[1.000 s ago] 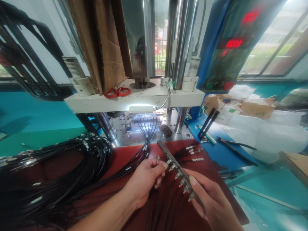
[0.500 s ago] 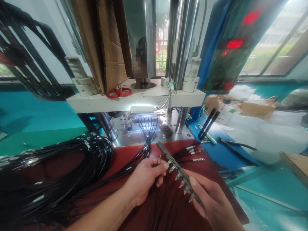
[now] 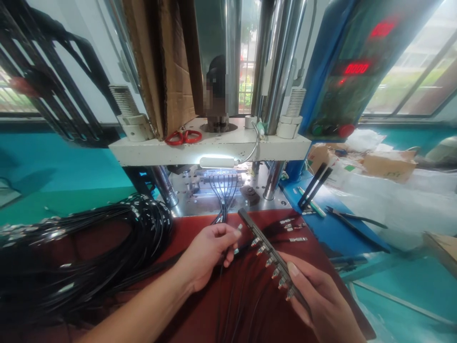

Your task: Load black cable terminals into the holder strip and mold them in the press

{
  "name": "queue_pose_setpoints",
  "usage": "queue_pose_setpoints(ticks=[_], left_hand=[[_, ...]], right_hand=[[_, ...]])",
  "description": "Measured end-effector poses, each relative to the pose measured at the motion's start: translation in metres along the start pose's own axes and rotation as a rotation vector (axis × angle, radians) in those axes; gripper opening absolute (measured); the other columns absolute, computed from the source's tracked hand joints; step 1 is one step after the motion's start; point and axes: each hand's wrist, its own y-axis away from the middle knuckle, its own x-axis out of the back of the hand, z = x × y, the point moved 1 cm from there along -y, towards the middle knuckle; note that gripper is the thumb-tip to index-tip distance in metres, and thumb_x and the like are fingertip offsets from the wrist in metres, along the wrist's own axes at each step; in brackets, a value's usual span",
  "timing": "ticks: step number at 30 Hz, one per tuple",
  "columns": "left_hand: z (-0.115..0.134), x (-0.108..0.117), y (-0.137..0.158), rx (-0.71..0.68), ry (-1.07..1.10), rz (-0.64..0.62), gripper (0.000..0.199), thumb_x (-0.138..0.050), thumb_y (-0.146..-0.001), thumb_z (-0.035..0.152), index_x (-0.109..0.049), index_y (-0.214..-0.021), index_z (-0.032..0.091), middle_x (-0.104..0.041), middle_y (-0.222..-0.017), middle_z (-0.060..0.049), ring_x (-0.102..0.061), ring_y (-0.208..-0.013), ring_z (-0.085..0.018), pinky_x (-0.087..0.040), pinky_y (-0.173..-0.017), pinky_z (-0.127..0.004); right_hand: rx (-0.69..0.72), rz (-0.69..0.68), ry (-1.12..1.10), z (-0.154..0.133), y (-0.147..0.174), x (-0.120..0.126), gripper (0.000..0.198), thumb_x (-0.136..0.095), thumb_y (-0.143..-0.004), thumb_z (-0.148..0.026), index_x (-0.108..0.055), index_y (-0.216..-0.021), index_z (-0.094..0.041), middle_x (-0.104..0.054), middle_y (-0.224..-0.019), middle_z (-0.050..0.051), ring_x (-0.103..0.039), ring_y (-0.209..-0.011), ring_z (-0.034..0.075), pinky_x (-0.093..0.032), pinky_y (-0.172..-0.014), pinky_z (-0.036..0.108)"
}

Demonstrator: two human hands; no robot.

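My right hand [image 3: 316, 293] is closed around the lower end of a dark, narrow bar [image 3: 264, 244], which slants up to the left. Several small metal connectors [image 3: 275, 272] sit in a row along the bar's lower left side, with thin black cables hanging below. Just left of the bar, my left hand [image 3: 214, 243] pinches a cable end [image 3: 239, 227] with a small metal tip, apart from the bar. A second small tip [image 3: 236, 251] shows by its lower fingers. Both hands are over a reddish-brown work surface [image 3: 193, 297].
A press with a white plate [image 3: 171, 153] stands ahead, a lit lamp [image 3: 217, 162] under it. Cables run into its lit mould [image 3: 219, 183]. Coiled black cables [image 3: 157, 228] lie left. Red-handled scissors [image 3: 183, 137] rest on the plate; pliers [image 3: 342, 216] lie right.
My left hand has drawn back left from the bar with the cable end, leaving a gap. My right hand still holds the bar. The view has shifted slightly.
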Motion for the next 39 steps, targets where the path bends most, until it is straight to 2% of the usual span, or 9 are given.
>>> queue_pose_setpoints(ticks=[5,17,21,25,28,31,33,36,39], left_hand=[[-0.008,-0.016,-0.001,0.040,-0.043,-0.042,0.022,-0.064,-0.077,0.034,-0.055,-0.071,0.014,-0.051,-0.064,0.004,-0.040,-0.044,-0.004,-0.028,-0.040,-0.018],[-0.006,-0.014,-0.004,0.063,-0.028,-0.081,0.018,-0.061,-0.077,0.029,-0.055,-0.068,0.014,-0.050,-0.063,0.004,-0.037,-0.042,-0.003,-0.025,-0.039,-0.018],[-0.006,-0.013,-0.007,0.056,-0.035,-0.106,0.018,-0.060,-0.077,0.028,-0.054,-0.067,0.014,-0.049,-0.062,0.003,-0.036,-0.042,-0.003,-0.025,-0.038,-0.018],[-0.006,-0.013,-0.009,0.049,-0.031,-0.104,0.018,-0.060,-0.077,0.027,-0.054,-0.066,0.014,-0.050,-0.061,0.003,-0.035,-0.041,-0.004,-0.024,-0.038,-0.019],[-0.009,-0.015,-0.011,0.048,-0.028,-0.093,0.017,-0.061,-0.074,0.027,-0.055,-0.066,0.014,-0.050,-0.060,0.003,-0.035,-0.040,-0.004,-0.023,-0.037,-0.019],[-0.008,-0.015,-0.010,0.055,-0.069,-0.101,0.018,-0.061,-0.074,0.032,-0.056,-0.070,0.015,-0.051,-0.061,0.003,-0.036,-0.040,-0.005,-0.025,-0.039,-0.021],[0.000,-0.011,-0.007,0.001,-0.242,-0.104,0.022,-0.061,-0.075,0.036,-0.058,-0.070,0.016,-0.054,-0.061,0.002,-0.042,-0.044,-0.008,-0.031,-0.043,-0.022],[0.026,0.004,-0.004,-0.276,-0.636,0.019,0.027,-0.059,-0.078,0.042,-0.063,-0.069,0.016,-0.059,-0.064,0.000,-0.051,-0.059,-0.014,-0.037,-0.057,-0.026],[0.048,0.026,-0.013,-0.363,-0.612,0.169,0.028,-0.061,-0.077,0.043,-0.064,-0.068,0.017,-0.059,-0.062,0.001,-0.051,-0.061,-0.014,-0.036,-0.059,-0.026]], right_hand=[[-0.016,-0.013,-0.003,-0.002,0.001,-0.001,0.050,-0.069,-0.071,-0.057,-0.072,-0.106,-0.022,-0.066,-0.064,0.003,-0.057,-0.049,0.012,-0.045,-0.040,0.018],[0.032,-0.066,0.037,-0.001,-0.001,0.000,0.055,-0.067,-0.071,-0.059,-0.071,-0.110,-0.019,-0.058,-0.050,0.001,-0.054,-0.043,0.012,-0.044,-0.037,0.019],[-0.008,-0.088,0.009,-0.002,-0.001,-0.003,0.057,-0.067,-0.071,-0.059,-0.070,-0.112,-0.019,-0.062,-0.058,0.003,-0.058,-0.052,0.014,-0.044,-0.039,0.018],[-0.054,-0.086,0.009,0.002,-0.001,-0.005,0.053,-0.067,-0.073,-0.057,-0.070,-0.112,-0.021,-0.069,-0.083,0.007,-0.061,-0.065,0.016,-0.048,-0.047,0.019],[-0.019,-0.137,0.031,0.005,-0.002,-0.004,0.053,-0.063,-0.076,-0.056,-0.068,-0.116,-0.022,-0.069,-0.097,0.008,-0.061,-0.072,0.017,-0.049,-0.050,0.019],[0.057,-0.158,0.110,-0.002,-0.002,-0.002,0.048,-0.062,-0.077,-0.054,-0.069,-0.113,-0.022,-0.070,-0.095,0.009,-0.061,-0.069,0.017,-0.048,-0.047,0.018],[0.086,-0.188,0.168,-0.009,-0.003,-0.001,0.048,-0.061,-0.077,-0.054,-0.070,-0.111,-0.021,-0.070,-0.082,0.008,-0.059,-0.057,0.016,-0.045,-0.041,0.020],[0.101,-0.267,0.233,-0.015,-0.008,0.000,0.053,-0.063,-0.074,-0.056,-0.071,-0.111,-0.019,-0.065,-0.064,0.005,-0.048,-0.040,0.012,-0.039,-0.034,0.022],[0.102,-0.293,0.294,-0.006,-0.018,0.002,0.052,-0.065,-0.073,-0.055,-0.069,-0.110,-0.018,-0.065,-0.068,0.003,-0.041,-0.034,0.008,-0.034,-0.032,0.022]])
